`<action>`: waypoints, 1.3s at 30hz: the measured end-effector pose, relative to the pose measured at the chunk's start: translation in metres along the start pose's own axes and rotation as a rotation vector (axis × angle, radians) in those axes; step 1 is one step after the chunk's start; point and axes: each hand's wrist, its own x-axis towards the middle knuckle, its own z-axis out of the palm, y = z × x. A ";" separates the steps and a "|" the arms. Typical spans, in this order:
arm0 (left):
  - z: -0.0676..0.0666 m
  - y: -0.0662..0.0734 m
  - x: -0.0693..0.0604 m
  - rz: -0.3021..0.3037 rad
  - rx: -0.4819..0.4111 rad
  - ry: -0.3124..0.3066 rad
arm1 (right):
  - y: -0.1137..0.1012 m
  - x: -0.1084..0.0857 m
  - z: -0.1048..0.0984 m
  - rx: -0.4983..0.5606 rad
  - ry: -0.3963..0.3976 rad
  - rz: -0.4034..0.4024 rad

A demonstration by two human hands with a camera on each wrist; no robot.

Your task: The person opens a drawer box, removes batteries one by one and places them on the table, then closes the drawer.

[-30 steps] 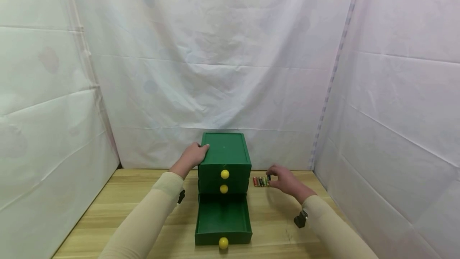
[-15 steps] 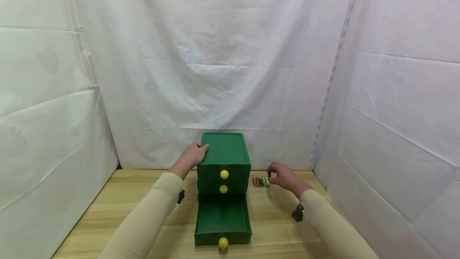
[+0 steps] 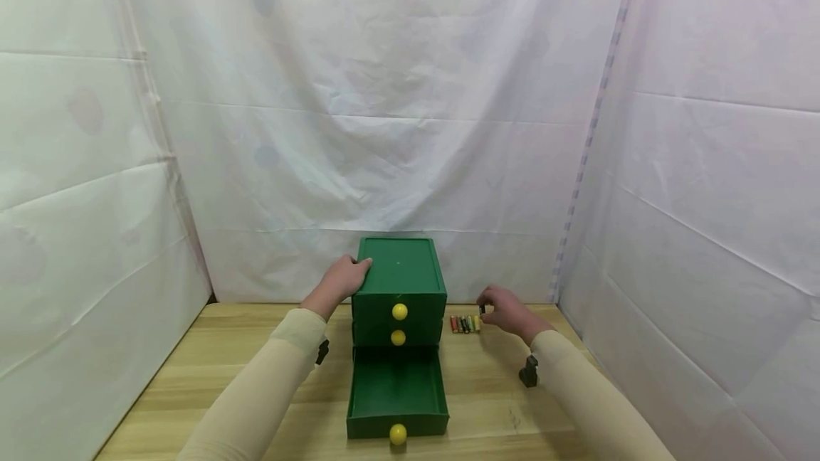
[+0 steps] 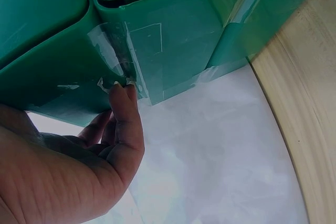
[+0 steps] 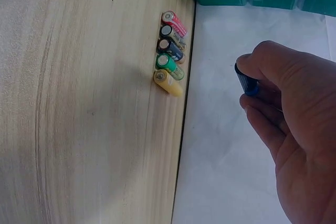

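Observation:
A dark battery (image 5: pixel 245 82) is pinched between the thumb and fingers of my right hand (image 3: pixel 506 310), raised off the tabletop. Beside it, several batteries lie in a row: a yellow battery (image 5: pixel 168 83) nearest, then a green battery (image 5: pixel 170 66), with dark, black-and-tan and red ones beyond. My left hand (image 3: pixel 344 277) holds the upper left edge of a green drawer cabinet (image 3: pixel 400 269), thumb on top and fingertips against its taped side. The cabinet's bottom drawer (image 3: pixel 397 386) is pulled out, and nothing shows inside it. The two upper drawers are closed.
Each drawer front has a yellow knob (image 3: pixel 398 435). Everything stands on a wooden table (image 3: pixel 256 375). White cloth (image 3: pixel 397 126) hangs behind it and along both sides, close to the table's back edge.
My right hand has lifted the dark battery from the end of the row and drawn it slightly up and away to the right. The left hand has stayed on the cabinet.

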 end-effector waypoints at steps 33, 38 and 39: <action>-0.002 0.004 -0.003 -0.005 -0.009 -0.013 | 0.025 0.024 -0.001 -0.119 -0.004 0.059; -0.002 0.003 -0.002 -0.006 -0.012 -0.011 | 0.026 0.025 -0.001 -0.087 -0.012 0.097; -0.002 0.003 -0.002 -0.006 -0.011 -0.009 | 0.027 0.025 -0.001 -0.082 -0.016 0.105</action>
